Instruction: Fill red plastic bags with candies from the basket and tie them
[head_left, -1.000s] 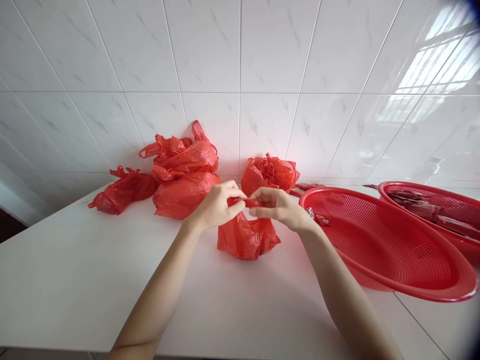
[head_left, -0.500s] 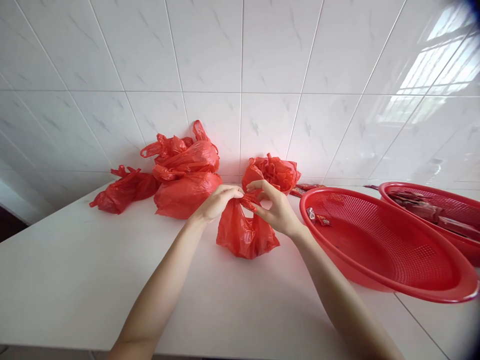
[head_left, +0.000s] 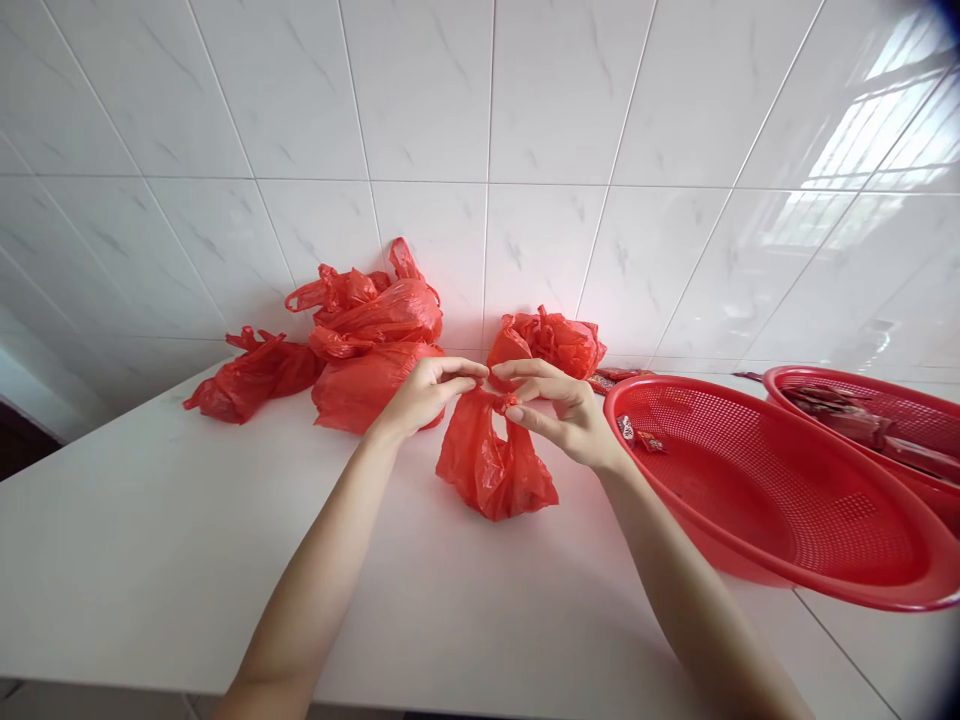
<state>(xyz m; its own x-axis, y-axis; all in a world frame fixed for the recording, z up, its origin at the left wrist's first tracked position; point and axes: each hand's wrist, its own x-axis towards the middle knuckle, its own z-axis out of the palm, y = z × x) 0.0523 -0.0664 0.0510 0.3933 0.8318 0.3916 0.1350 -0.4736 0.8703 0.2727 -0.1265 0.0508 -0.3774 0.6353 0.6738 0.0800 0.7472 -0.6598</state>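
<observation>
A small filled red plastic bag (head_left: 495,465) stands on the white counter (head_left: 187,560) in front of me. My left hand (head_left: 424,395) pinches the bag's handle on the left side of its top. My right hand (head_left: 559,415) pinches the other handle, its fingers curled close to the knot area at the bag's mouth. The fingertips of both hands nearly meet above the bag.
Several tied red bags (head_left: 371,345) lie piled against the tiled wall, with one more (head_left: 551,340) behind my hands. A big red mesh basket (head_left: 780,490) holding a few wrapped sweets sits at right, and a second basket (head_left: 877,420) lies behind it.
My hands went from pulling the twisted handles apart sideways to bringing them together over the bag's mouth; the bag stayed in place.
</observation>
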